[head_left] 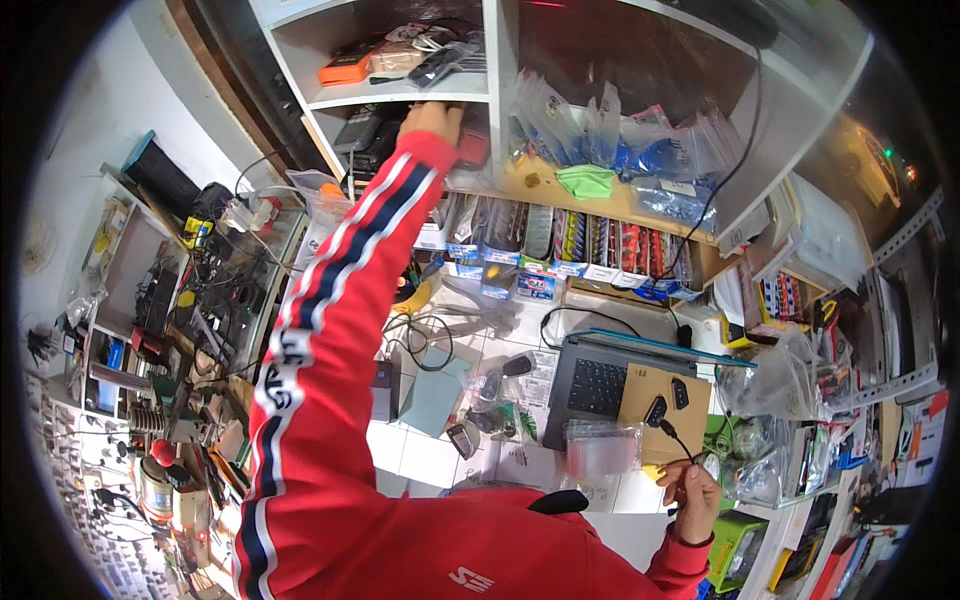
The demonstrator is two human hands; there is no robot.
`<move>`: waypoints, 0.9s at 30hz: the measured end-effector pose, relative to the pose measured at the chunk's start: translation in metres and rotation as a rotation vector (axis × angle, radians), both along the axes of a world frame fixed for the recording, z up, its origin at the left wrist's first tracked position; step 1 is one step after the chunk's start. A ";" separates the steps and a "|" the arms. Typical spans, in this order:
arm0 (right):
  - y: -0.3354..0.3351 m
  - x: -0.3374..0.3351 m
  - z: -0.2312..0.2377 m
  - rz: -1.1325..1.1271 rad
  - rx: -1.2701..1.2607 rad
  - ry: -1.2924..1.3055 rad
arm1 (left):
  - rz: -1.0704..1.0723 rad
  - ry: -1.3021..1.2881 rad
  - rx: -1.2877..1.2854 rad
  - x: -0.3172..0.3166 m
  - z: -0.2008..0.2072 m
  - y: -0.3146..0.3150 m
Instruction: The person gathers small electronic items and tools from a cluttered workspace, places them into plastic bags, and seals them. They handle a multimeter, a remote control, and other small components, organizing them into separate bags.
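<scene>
My left arm in a red sleeve stretches up to the shelf unit, where my left hand [432,120] reaches into a lower compartment. Its fingers are mostly hidden among dark boxy devices [374,150] and a red item [473,148]. At the lower right, my right hand [692,495] pinches a thin black cable [684,443]. The cable's plug end [667,428] hangs over a brown cardboard sheet [640,385] that lies across an open laptop [590,385]. Two small black fobs, one a dark fob [680,393] and one nearer the plug [655,411], rest on the cardboard.
Clear plastic packets [603,448] lie before the laptop. Beside it are another black fob [518,365], a grey-blue sheet [436,390] and a coiled cable [415,335]. Small boxes of batteries [630,245] line the back. An orange box [347,66] sits on the upper shelf.
</scene>
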State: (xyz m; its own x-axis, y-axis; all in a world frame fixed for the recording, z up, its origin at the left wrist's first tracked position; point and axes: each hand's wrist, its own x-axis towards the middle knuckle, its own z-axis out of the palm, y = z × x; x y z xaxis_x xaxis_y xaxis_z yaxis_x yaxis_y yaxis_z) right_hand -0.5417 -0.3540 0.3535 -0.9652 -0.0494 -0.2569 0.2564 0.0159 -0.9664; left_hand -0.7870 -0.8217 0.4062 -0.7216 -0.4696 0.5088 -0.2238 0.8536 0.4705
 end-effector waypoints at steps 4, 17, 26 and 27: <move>-0.018 -0.014 0.028 0.235 0.106 0.164 | -0.475 0.189 0.012 0.089 -0.013 0.067; -0.163 -0.073 0.037 0.062 -0.149 0.602 | -0.907 -0.077 1.374 0.224 -0.057 0.239; -0.134 -0.078 0.036 0.201 0.050 0.569 | -0.516 0.436 0.301 0.131 0.014 0.065; -0.126 -0.074 0.033 0.172 0.023 0.544 | -0.633 0.266 0.817 0.114 0.035 0.033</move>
